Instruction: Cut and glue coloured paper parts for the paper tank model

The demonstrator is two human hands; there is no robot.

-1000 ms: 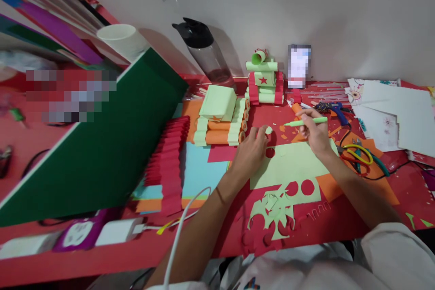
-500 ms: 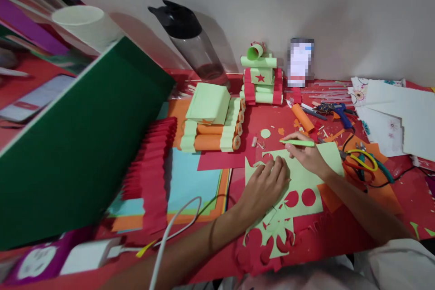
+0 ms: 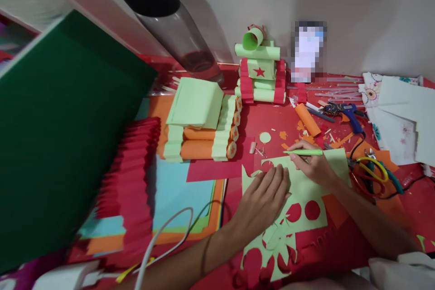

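Note:
My left hand [image 3: 263,197] lies flat on a light green sheet of paper [image 3: 314,190] that has round holes cut in it. Its fingers are stretched out and hold nothing. Between the fingers of my right hand [image 3: 313,167] is a light green pen [image 3: 311,152], its tip pointing left near the sheet's upper edge. Just beyond the tip lies a small green paper disc [image 3: 265,137]. Cut green scraps [image 3: 273,240] are under and below my left hand. Left of the sheet stands a model of orange paper rolls [image 3: 200,149] with a green paper box [image 3: 195,102] on top.
A red and green paper model [image 3: 260,72] stands by the wall, beside a phone [image 3: 307,52] and a bottle [image 3: 183,41]. Glue gun [image 3: 350,115], scissors [image 3: 372,170] and orange roll [image 3: 307,119] lie right. A green board [image 3: 68,136] leans left; a white cable [image 3: 163,235] crosses in front.
The view has shifted closer, so the bottle and board appear larger and further left. My left hand stays on the sheet, and the pen stays in my right hand near the sheet's edge.

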